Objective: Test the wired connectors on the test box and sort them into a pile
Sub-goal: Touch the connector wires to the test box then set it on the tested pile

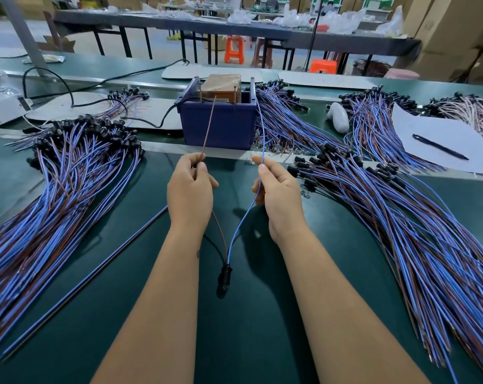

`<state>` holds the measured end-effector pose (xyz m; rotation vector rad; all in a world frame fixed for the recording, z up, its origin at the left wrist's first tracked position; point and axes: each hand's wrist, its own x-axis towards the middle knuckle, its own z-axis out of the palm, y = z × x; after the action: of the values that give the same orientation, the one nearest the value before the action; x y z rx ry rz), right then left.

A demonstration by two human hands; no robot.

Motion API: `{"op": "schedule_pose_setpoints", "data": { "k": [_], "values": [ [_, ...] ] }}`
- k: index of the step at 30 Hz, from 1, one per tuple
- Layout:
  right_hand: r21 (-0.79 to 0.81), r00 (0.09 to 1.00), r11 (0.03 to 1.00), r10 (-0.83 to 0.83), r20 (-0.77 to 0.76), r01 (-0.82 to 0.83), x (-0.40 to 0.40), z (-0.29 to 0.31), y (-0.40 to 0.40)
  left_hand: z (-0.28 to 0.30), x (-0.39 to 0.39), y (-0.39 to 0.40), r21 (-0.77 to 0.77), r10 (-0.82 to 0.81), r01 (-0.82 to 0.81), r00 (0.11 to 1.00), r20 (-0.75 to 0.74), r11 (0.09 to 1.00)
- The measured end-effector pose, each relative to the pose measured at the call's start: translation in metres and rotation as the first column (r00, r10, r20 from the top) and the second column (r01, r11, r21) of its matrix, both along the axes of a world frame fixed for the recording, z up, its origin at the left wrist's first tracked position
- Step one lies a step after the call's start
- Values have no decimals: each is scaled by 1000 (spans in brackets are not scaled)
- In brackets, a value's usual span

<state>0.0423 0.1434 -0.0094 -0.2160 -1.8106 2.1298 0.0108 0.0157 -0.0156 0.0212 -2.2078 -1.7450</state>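
My left hand (190, 189) pinches the brown wire (208, 126) of one wired connector, and my right hand (276, 189) pinches its blue wire (259, 120). Both wire ends reach up to the top of the dark blue test box (218, 126), which holds a brown block. The connector's black plug (225, 274) hangs low between my forearms, just above the green mat. A big pile of blue and brown wired connectors (68, 176) lies to my left. Another large pile (401, 217) fans out to my right.
A single loose wire (82, 278) lies diagonally on the green mat (234, 328) at the left. A black cable (151, 117) runs into the box. A white sheet with a black pen (439, 146) and a white object (338, 116) sit at right. More connector bundles lie behind.
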Motion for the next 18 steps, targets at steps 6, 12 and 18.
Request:
{"op": "schedule_pose_setpoints", "data": {
  "k": [6,12,18],
  "values": [
    [53,1000,999,-11,4,10,-2,-3,0,-4,-6,-7,-14,47,-47,999,15,999],
    [67,1000,998,6,4,-6,-2,-2,-1,-5,-9,-8,30,59,-60,998,31,998],
    [65,999,997,42,14,-43,-2,-1,-2,-4,-8,-7,35,56,-57,998,31,998]
  ]
}}
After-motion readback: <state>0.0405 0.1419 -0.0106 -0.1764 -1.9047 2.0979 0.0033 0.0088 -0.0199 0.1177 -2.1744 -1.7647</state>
